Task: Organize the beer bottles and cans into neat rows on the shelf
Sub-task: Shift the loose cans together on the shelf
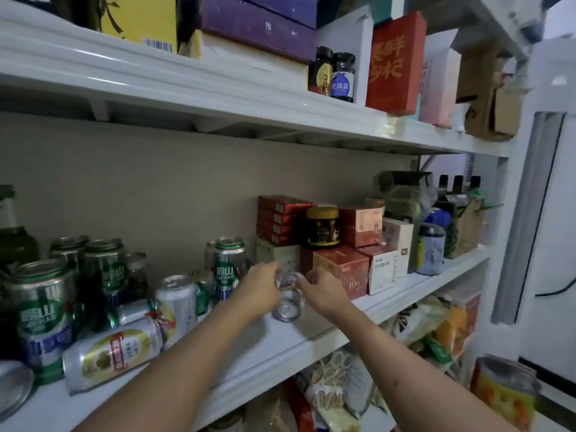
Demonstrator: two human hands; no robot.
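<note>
left hand [260, 289] grip grasped silver can [288, 299] | right hand [322, 291] grip grasped same can | can stood on middle shelf [280, 344] front, between green cans [229, 263] and red boxes [341, 269]

The white middle shelf [314, 341] runs from lower left up to the right of the frame. At lower left, green beer cans [106, 269] stand among silver cans [115, 353] lying on their sides. Right of centre sit red boxes [341, 271], a white box [381, 269] and a dark jar [431, 254].
</note>
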